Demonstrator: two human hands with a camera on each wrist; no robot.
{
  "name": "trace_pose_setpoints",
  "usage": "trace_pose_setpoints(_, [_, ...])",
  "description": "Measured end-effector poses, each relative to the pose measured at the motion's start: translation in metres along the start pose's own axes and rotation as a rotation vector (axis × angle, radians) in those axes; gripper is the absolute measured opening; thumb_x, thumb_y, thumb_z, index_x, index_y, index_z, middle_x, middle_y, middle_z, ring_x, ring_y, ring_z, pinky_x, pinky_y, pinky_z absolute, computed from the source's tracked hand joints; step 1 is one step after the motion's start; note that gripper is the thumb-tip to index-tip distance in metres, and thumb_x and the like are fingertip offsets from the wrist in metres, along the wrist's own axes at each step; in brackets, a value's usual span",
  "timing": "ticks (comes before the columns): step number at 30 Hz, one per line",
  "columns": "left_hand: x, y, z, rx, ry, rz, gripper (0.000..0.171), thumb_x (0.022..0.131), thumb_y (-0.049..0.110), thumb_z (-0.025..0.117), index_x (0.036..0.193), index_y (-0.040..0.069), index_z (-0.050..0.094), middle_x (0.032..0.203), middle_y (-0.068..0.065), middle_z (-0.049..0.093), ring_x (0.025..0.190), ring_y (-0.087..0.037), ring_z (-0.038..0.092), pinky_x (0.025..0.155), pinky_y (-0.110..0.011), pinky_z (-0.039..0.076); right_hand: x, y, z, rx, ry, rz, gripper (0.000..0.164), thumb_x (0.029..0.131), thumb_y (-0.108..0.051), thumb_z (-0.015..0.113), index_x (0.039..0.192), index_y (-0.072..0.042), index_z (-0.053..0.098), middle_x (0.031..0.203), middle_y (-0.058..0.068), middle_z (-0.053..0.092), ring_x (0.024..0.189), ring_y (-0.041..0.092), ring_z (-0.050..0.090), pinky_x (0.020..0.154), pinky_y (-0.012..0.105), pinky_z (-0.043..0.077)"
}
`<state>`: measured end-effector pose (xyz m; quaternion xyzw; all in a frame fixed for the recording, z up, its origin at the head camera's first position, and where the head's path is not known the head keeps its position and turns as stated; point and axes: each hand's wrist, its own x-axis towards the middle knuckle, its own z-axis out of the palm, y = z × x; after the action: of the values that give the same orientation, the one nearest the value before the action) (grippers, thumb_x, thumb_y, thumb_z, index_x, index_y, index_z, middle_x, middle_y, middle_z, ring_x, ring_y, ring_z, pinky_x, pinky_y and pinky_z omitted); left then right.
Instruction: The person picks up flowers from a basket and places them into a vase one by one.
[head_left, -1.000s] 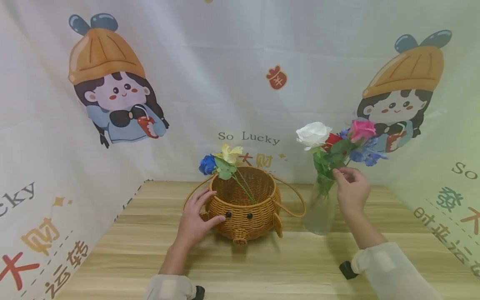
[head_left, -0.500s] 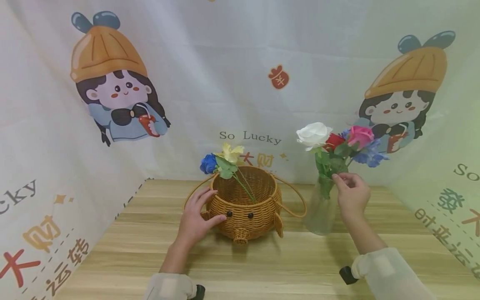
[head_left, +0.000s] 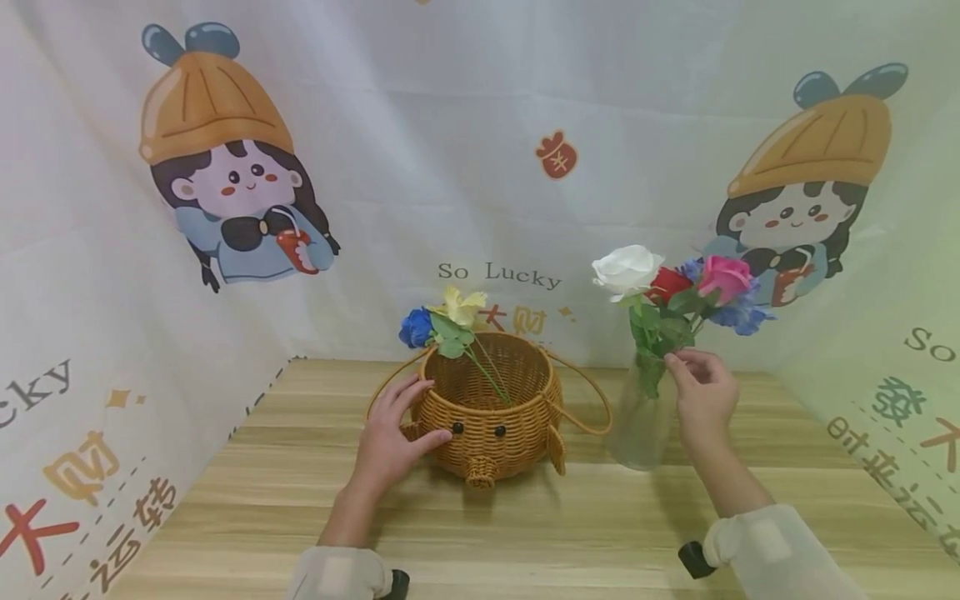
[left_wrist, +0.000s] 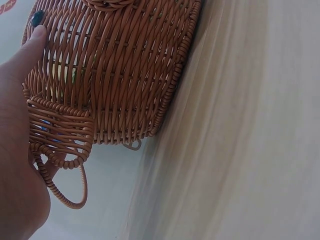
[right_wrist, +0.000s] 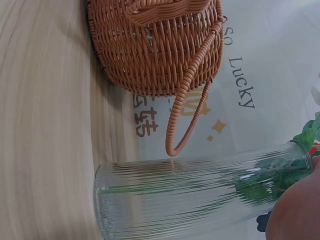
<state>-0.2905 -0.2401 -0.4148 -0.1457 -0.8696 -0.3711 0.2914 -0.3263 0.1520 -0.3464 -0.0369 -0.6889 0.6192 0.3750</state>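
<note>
A brown wicker basket [head_left: 517,437] with a pig's snout and black bead eyes stands on the table. My left hand [head_left: 390,433] grips its left side, fingers at the rim and thumb beside an eye. In the basket lean a blue rose [head_left: 416,328] and a yellow flower [head_left: 461,306], their stems inside. To the right, a clear ribbed glass vase [head_left: 639,437] holds a white rose [head_left: 628,271], a red rose [head_left: 670,285] and blue flowers [head_left: 742,315]. At its mouth my right hand [head_left: 707,396] pinches the stem of a pink rose [head_left: 725,278]; the pinched spot is partly hidden.
The wooden table [head_left: 480,542] runs to a printed white cloth [head_left: 420,167] at the back and sides. The basket's right handle [head_left: 588,400] hangs out towards the vase. In the right wrist view, the vase [right_wrist: 200,195] stands close to this handle.
My right hand has lowered slightly at the vase's mouth, and the pink rose has dropped a little with it. My left hand and the basket have stayed put.
</note>
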Motion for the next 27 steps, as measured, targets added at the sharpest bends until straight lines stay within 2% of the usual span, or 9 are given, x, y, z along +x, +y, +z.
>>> trace_pose_setpoints(4, [0.0,0.0,0.0,0.003,-0.003,-0.003,0.073,0.074,0.045,0.083,0.138,0.028,0.054,0.148,-0.003,0.042,0.136,-0.031,0.035,0.101,-0.063,0.033,-0.004,0.002,-0.003,0.01,-0.009,0.003,0.019,0.087,-0.01,0.072,0.099,0.005,0.068,0.069,-0.016,0.055,0.066,0.004,0.05,0.058,0.015,0.042])
trace_pose_setpoints(10, [0.0,0.0,0.0,0.003,0.0,0.0,0.072,0.074,0.046,0.082,0.138,0.027,0.054,0.148,-0.004,0.042,0.136,-0.031,0.035,0.101,-0.063,0.033,-0.011,0.004,-0.004,0.058,0.009,0.025,0.006,0.087,-0.007,0.072,0.09,-0.005,0.069,0.07,-0.012,0.058,0.064,0.005,0.053,0.056,0.015,0.044])
trace_pose_setpoints(13, [0.0,0.001,0.0,0.0,0.0,0.0,0.073,0.074,0.046,0.082,0.138,0.026,0.054,0.148,-0.004,0.042,0.136,-0.032,0.035,0.1,-0.064,0.033,-0.017,0.004,-0.003,0.092,0.004,0.033,0.005,0.086,-0.005,0.072,0.087,-0.008,0.068,0.07,-0.011,0.06,0.062,0.004,0.054,0.056,0.014,0.045])
trace_pose_setpoints(17, [0.0,0.0,-0.001,-0.007,0.003,-0.002,0.073,0.074,0.045,0.083,0.138,0.025,0.055,0.147,-0.004,0.042,0.135,-0.031,0.035,0.101,-0.063,0.033,-0.028,0.001,0.003,0.158,-0.03,0.056,0.005,0.087,-0.003,0.072,0.088,-0.003,0.067,0.07,-0.01,0.06,0.059,0.003,0.053,0.053,0.013,0.045])
trace_pose_setpoints(21, [0.0,-0.001,0.0,-0.008,0.01,-0.003,0.073,0.073,0.045,0.084,0.137,0.026,0.055,0.147,-0.003,0.043,0.135,-0.031,0.036,0.101,-0.063,0.034,-0.037,-0.002,0.013,0.221,-0.068,0.039,0.007,0.086,0.001,0.071,0.089,0.004,0.066,0.068,-0.009,0.061,0.056,0.003,0.051,0.05,0.013,0.043])
trace_pose_setpoints(27, [0.0,0.0,0.0,-0.001,0.009,0.004,0.073,0.073,0.046,0.083,0.137,0.026,0.055,0.147,-0.003,0.043,0.135,-0.031,0.035,0.101,-0.063,0.034,-0.047,-0.005,0.026,0.235,-0.123,0.001,0.009,0.085,0.006,0.069,0.091,0.01,0.064,0.068,-0.008,0.06,0.057,0.003,0.051,0.051,0.013,0.043])
